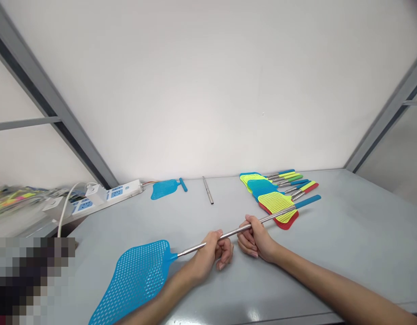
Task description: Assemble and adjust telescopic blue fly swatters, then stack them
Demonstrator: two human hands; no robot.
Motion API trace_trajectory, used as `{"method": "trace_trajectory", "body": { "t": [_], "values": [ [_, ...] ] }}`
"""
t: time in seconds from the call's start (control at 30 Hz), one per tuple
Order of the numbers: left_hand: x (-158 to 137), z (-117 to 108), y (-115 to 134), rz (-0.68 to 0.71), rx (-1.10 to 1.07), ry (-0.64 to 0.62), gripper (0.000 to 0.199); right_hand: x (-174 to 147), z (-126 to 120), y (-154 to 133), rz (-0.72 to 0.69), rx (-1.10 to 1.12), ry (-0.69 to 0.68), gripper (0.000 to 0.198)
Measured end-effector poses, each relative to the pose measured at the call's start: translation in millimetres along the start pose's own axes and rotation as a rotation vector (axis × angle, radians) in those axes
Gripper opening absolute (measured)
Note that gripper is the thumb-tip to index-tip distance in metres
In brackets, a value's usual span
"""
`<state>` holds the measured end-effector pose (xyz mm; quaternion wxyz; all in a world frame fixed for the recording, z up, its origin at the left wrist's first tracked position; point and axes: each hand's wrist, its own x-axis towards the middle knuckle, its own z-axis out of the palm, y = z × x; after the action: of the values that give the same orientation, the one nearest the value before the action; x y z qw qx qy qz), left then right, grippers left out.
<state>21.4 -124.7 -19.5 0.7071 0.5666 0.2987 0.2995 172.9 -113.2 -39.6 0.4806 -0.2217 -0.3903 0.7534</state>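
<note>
A blue fly swatter (137, 275) with a long extended metal rod lies across the grey table (347, 243), its mesh head at the lower left and its blue grip at the right. My left hand (213, 253) is closed around the rod close to the head. My right hand (255, 237) is closed around the rod further along, toward the grip. The two hands are nearly side by side.
A pile of several yellow, blue and red swatters (276, 194) lies at the back right. A loose blue swatter head (166, 188) and a bare metal rod (208, 190) lie by the wall. White power strips (106, 196) with a cable sit at the left.
</note>
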Motion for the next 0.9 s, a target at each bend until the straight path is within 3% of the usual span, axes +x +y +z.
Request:
{"method": "trace_trajectory", "body": {
  "t": [0.4,0.7,0.9],
  "values": [
    [3,9,7,-0.027,-0.031,0.042,0.048,3,1,-4,-0.02,-0.108,-0.018,0.055],
    [9,8,14,-0.032,-0.125,0.127,0.049,4,8,-18,-0.006,-0.204,0.086,0.053],
    [10,5,17,-0.018,-0.212,0.191,0.046,2,10,-24,-0.069,-0.255,0.093,0.047]
  ]
}}
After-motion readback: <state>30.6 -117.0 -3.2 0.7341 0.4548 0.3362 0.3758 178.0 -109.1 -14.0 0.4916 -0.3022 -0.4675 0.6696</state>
